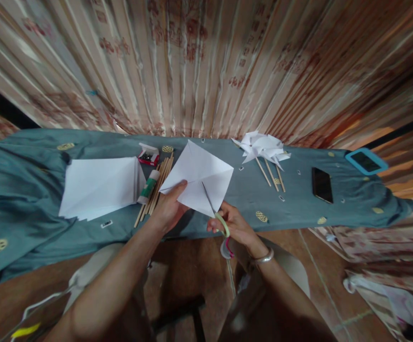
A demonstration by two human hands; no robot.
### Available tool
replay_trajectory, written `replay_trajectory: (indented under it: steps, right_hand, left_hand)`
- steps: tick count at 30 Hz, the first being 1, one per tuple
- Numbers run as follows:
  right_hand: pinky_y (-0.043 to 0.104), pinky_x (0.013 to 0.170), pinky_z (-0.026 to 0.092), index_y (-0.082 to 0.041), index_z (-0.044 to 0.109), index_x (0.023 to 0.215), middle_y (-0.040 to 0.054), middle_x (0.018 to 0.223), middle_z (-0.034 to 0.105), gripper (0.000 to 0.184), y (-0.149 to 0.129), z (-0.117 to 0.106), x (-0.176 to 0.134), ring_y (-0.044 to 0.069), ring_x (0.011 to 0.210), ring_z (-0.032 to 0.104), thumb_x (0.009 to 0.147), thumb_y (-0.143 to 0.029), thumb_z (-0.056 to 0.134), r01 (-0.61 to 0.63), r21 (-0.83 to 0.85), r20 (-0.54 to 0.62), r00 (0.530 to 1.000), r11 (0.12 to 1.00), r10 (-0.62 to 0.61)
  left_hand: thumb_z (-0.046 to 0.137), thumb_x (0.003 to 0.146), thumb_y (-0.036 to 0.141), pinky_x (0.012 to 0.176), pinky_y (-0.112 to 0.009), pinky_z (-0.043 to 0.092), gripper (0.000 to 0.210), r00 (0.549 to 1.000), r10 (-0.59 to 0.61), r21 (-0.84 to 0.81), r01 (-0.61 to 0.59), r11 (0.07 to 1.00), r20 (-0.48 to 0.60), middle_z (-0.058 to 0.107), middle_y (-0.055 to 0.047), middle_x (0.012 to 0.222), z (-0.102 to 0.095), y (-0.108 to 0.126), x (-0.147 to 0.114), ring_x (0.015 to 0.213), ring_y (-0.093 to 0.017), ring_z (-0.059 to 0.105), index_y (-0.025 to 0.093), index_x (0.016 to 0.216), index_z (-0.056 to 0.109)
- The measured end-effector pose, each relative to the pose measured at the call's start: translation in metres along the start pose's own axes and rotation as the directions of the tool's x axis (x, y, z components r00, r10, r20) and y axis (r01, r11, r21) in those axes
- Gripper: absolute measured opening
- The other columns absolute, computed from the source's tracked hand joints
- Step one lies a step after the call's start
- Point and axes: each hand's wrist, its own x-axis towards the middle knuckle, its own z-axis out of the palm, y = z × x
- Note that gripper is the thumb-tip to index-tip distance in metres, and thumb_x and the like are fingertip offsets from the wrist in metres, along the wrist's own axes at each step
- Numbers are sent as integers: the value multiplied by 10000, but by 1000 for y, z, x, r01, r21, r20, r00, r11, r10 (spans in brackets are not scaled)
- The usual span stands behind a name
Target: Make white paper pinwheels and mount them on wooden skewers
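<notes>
A square sheet of white paper (206, 166), turned like a diamond, is held over the near edge of the cloth. My left hand (171, 204) pinches its lower left side, thumb on top. Fold lines run across the sheet, and a slit shows near the left corner. In my right hand (233, 221) are scissors (221, 224) with pale green handles. One blade lies over the paper from its bottom corner toward the middle; the other blade is hidden beneath. My fingers are closed through the handle loops.
Left of the sheet lie a paper stack (99, 185), a glue stick (149, 185), several wooden sticks (160, 180) and a small red box (148, 155). White paper pinwheels (263, 148) on sticks lie to the right, then a phone (322, 185) and a blue-framed device (366, 160). A curtain (192, 71) hangs behind.
</notes>
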Motion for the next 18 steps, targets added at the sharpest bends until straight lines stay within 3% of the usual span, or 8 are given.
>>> replay_trajectory:
  steps: [8,18]
  right_hand:
    - [183,467,459,-188,511,898,-50,591,639,503,2,0,0,86,485,584,595,-430,831,-33,47,-14,999,998,34]
    - [164,426,426,-185,532,883,-60,552,643,500,0,3,2,70,434,553,563,-399,850,-46,95,-24,999,994,49]
  left_hand:
    - [617,762,159,855,-370,521,237,1000,-16,-6,16,1000,26,721,-63,854,1,2,-1,943,-242,661,120,995,638]
    - [552,812,154,871,-374,520,311,1000,-15,26,14,1000,7,722,-52,862,0,2,0,923,-226,664,126,1119,596]
